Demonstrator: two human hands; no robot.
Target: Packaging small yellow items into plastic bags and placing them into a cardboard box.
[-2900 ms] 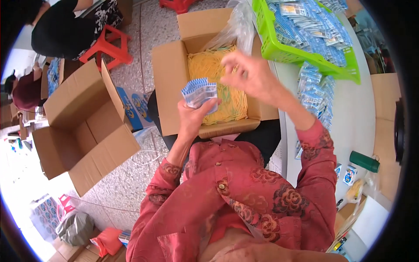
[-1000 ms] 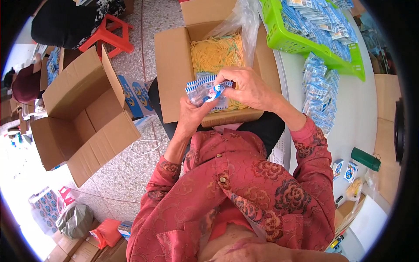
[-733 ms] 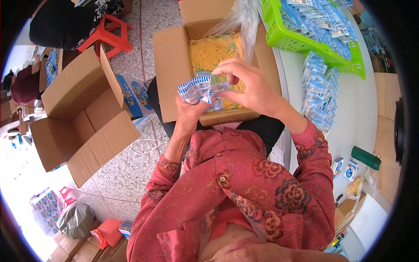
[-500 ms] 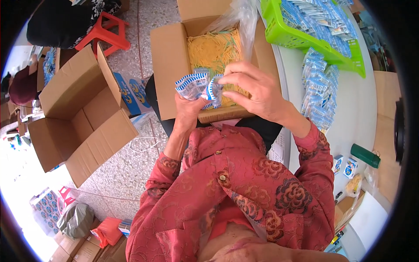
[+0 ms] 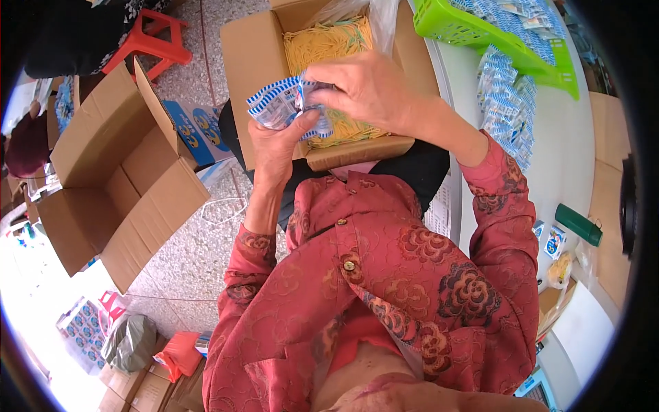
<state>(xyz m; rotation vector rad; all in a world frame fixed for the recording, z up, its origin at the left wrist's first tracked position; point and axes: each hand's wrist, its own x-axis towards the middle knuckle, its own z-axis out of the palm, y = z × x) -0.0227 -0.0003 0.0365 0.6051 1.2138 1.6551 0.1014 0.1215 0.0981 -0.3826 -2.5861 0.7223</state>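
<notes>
My left hand is closed around a bunch of clear plastic packets with blue-and-white striped edges, held above the front left of a cardboard box. My right hand reaches across from the right, fingers curled, pinching at the right edge of the bunch. Its fingertips are partly hidden behind the plastic and knuckles. Thin yellow strands, with some green ones among them, fill the box below my hands. The box rests at my lap and has a clear plastic liner.
On the white table at right are a green basket of striped packets, a packet pile and a dark green bottle. An open cardboard box stands at left near a red stool. A grey bag sits lower left.
My right hand has moved left and up, its fingers closing in on the packet edge. The left hand and packets have shifted slightly left and up. The whole view has shifted a little.
</notes>
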